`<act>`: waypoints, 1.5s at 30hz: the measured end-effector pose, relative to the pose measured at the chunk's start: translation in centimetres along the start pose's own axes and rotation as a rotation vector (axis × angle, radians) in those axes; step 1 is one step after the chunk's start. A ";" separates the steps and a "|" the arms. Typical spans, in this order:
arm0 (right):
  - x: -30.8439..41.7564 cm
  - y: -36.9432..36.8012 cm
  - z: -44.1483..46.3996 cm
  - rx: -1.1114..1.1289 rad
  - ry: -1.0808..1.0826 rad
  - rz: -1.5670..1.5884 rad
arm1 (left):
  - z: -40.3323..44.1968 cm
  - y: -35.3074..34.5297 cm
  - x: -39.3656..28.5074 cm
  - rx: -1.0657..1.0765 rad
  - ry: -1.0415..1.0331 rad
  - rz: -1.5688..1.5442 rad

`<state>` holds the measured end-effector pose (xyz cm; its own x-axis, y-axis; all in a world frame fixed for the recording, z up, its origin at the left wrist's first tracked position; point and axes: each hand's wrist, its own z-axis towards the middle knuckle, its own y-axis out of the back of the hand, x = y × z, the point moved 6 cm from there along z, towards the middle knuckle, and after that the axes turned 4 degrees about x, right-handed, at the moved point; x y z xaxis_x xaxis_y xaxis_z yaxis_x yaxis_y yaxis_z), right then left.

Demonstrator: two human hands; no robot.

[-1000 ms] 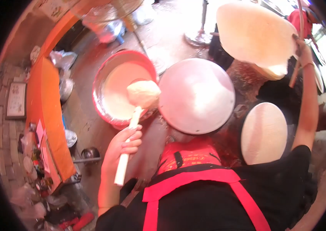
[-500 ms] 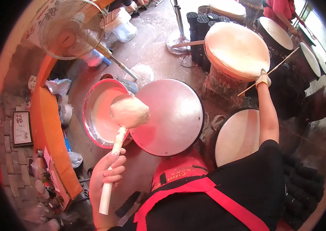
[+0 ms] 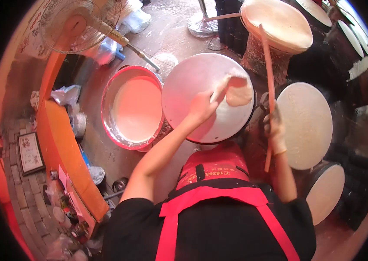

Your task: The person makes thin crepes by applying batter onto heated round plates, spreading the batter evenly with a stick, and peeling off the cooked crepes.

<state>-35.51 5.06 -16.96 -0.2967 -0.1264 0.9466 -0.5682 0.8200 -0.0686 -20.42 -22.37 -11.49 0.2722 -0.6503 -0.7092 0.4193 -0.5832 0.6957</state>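
My left hand grips a pale-handled ladle above the round metal griddle in front of me. Pale batter shows at the ladle's head, over the griddle's right half. My right hand, in a light glove, is closed round a long wooden stick, held nearly upright between this griddle and a second one covered with a pale layer. Left of the metal griddle stands a red-rimmed tub of batter.
A stack of thin round sheets lies on a stand at the upper right. A fan stands at the upper left, above an orange counter edge. Another covered griddle is at the lower right.
My left hand has brought the ladle from over the tub to over the griddle. My right hand has come back from the sheet stack and now holds the stick upright.
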 end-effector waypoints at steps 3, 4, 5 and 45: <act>-2.3 -5.2 -9.0 -0.281 0.575 -0.758 | -0.7 0.7 0.9 -0.164 0.057 -0.055; -2.7 -7.0 -12.3 -0.345 0.448 -0.977 | -1.5 1.8 1.1 -0.192 0.014 -0.040; -4.9 -8.1 -14.2 -0.390 0.415 -1.011 | -2.1 3.0 1.0 -0.223 -0.031 -0.025; -3.4 -20.9 -9.2 0.139 -0.252 -0.009 | -37.9 8.6 8.5 -0.456 0.915 -1.389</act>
<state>-15.53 -6.49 -15.87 -0.4628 -0.2827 0.8402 -0.6665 0.7359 -0.1195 18.33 -14.48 -15.85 -0.1796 0.7412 -0.6469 0.8976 -0.1457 -0.4161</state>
